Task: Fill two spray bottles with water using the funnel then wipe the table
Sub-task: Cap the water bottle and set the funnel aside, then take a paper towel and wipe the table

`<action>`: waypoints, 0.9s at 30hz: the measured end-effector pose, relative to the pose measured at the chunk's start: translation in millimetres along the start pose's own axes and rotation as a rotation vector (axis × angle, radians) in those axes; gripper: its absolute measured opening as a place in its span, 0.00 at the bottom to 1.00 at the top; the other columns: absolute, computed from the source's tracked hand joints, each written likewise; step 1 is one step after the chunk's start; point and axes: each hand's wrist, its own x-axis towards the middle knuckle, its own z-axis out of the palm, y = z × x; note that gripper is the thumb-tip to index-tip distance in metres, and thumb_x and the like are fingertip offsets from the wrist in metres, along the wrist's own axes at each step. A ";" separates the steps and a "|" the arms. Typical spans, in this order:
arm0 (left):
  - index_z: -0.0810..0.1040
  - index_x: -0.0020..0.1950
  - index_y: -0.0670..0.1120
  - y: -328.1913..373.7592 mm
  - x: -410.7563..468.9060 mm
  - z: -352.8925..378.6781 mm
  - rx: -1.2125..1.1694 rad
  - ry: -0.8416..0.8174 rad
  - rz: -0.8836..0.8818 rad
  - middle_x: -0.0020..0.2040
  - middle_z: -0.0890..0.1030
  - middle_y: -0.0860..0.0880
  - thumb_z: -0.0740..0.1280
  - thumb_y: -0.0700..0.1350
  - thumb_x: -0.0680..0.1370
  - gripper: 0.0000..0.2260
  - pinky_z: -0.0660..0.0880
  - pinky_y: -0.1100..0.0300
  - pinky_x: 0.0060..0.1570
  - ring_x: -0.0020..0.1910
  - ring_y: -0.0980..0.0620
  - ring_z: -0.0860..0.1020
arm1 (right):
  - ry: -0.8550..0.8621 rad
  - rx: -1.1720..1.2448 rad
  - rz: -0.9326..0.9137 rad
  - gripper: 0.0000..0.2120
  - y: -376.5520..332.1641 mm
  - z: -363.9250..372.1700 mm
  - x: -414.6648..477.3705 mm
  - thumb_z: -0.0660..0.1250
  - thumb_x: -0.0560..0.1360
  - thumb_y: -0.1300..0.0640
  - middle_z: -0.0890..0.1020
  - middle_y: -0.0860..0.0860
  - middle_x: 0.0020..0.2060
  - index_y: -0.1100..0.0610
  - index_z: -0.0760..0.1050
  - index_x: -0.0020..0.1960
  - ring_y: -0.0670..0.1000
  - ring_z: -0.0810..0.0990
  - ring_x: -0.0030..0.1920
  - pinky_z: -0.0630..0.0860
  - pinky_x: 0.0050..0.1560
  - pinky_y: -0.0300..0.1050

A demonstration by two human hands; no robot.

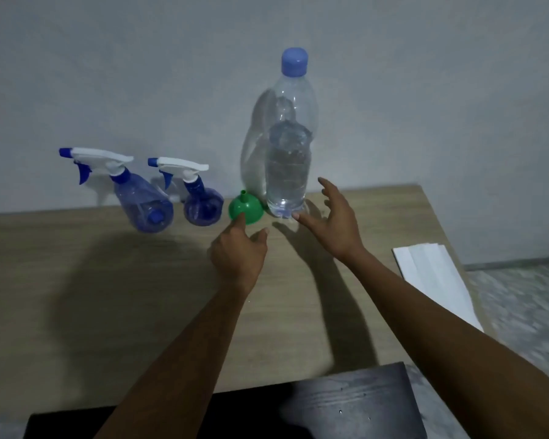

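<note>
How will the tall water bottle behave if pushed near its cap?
The water bottle is tall on a narrow base, so a high push would likely tip it. It looks over half full, so it is probably rather heavy. Its clear wall may dent when squeezed.

2 bare forearms reach toward the far side. The left hand point(238, 248) extends index and thumb; the right hand point(336, 223) is spread, fingers relaxed.

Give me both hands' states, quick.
Left hand: open, holding nothing, fingertip at the green funnel.
Right hand: open, fingers spread beside the water bottle, not gripping it.
</note>
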 end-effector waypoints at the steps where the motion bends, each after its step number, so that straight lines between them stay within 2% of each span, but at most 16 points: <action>1: 0.77 0.68 0.51 -0.6 -9.4 -4.3 0.004 -0.019 0.017 0.55 0.85 0.43 0.70 0.60 0.75 0.24 0.79 0.49 0.53 0.55 0.39 0.82 | 0.018 -0.016 0.005 0.41 3.2 -5.3 -13.2 0.75 0.70 0.38 0.71 0.49 0.74 0.46 0.63 0.77 0.52 0.73 0.70 0.75 0.67 0.59; 4: 0.77 0.68 0.53 0.9 -40.1 -11.9 0.044 -0.105 0.146 0.58 0.85 0.47 0.67 0.63 0.74 0.25 0.79 0.49 0.56 0.57 0.42 0.82 | 0.068 -0.055 0.054 0.32 11.8 -22.7 -60.7 0.75 0.73 0.43 0.75 0.50 0.70 0.49 0.70 0.73 0.52 0.75 0.66 0.77 0.64 0.58; 8: 0.79 0.68 0.52 18.7 -83.7 -9.7 0.022 -0.279 0.337 0.66 0.81 0.51 0.69 0.60 0.75 0.24 0.75 0.52 0.64 0.65 0.46 0.78 | 0.185 -0.128 0.160 0.23 25.2 -51.2 -129.7 0.74 0.75 0.47 0.79 0.51 0.65 0.52 0.76 0.68 0.52 0.79 0.62 0.77 0.61 0.51; 12: 0.80 0.68 0.52 41.8 -115.4 5.0 0.032 -0.456 0.525 0.67 0.81 0.52 0.70 0.59 0.76 0.23 0.74 0.54 0.65 0.66 0.47 0.78 | 0.343 -0.182 0.303 0.18 43.5 -81.5 -183.7 0.74 0.75 0.50 0.82 0.51 0.60 0.52 0.79 0.63 0.53 0.81 0.58 0.78 0.58 0.51; 15: 0.79 0.69 0.52 58.4 -140.2 17.7 0.052 -0.614 0.596 0.67 0.81 0.52 0.70 0.60 0.75 0.24 0.75 0.55 0.65 0.66 0.48 0.78 | 0.409 -0.207 0.390 0.16 57.8 -104.7 -216.8 0.73 0.75 0.52 0.83 0.49 0.59 0.52 0.80 0.62 0.51 0.81 0.57 0.78 0.57 0.50; 18: 0.78 0.68 0.54 73.8 -163.6 29.5 0.051 -0.696 0.633 0.66 0.81 0.53 0.69 0.62 0.73 0.26 0.77 0.52 0.63 0.63 0.50 0.80 | 0.455 -0.218 0.458 0.14 73.8 -130.0 -236.4 0.73 0.75 0.51 0.83 0.47 0.57 0.50 0.82 0.60 0.50 0.81 0.55 0.77 0.54 0.46; 22: 0.75 0.71 0.55 97.1 -180.5 52.1 0.059 -0.718 0.674 0.69 0.79 0.54 0.68 0.61 0.73 0.27 0.76 0.50 0.64 0.66 0.50 0.78 | 0.395 -0.245 0.472 0.12 95.9 -159.6 -237.6 0.72 0.75 0.51 0.84 0.47 0.53 0.49 0.83 0.58 0.53 0.81 0.55 0.78 0.54 0.50; 25: 0.71 0.75 0.53 113.8 -192.0 69.8 0.124 -0.684 0.729 0.77 0.70 0.50 0.67 0.58 0.78 0.26 0.71 0.48 0.69 0.73 0.46 0.70 | 0.309 -0.269 0.461 0.14 110.4 -176.5 -229.4 0.71 0.76 0.50 0.85 0.48 0.53 0.51 0.82 0.61 0.53 0.81 0.56 0.78 0.56 0.51; 27: 0.68 0.78 0.53 122.9 -199.8 81.1 0.172 -0.639 0.719 0.78 0.67 0.49 0.65 0.58 0.80 0.27 0.69 0.47 0.71 0.75 0.44 0.67 | 0.245 -0.278 0.451 0.15 119.7 -185.2 -220.4 0.71 0.77 0.49 0.85 0.48 0.53 0.52 0.81 0.62 0.52 0.81 0.56 0.78 0.56 0.51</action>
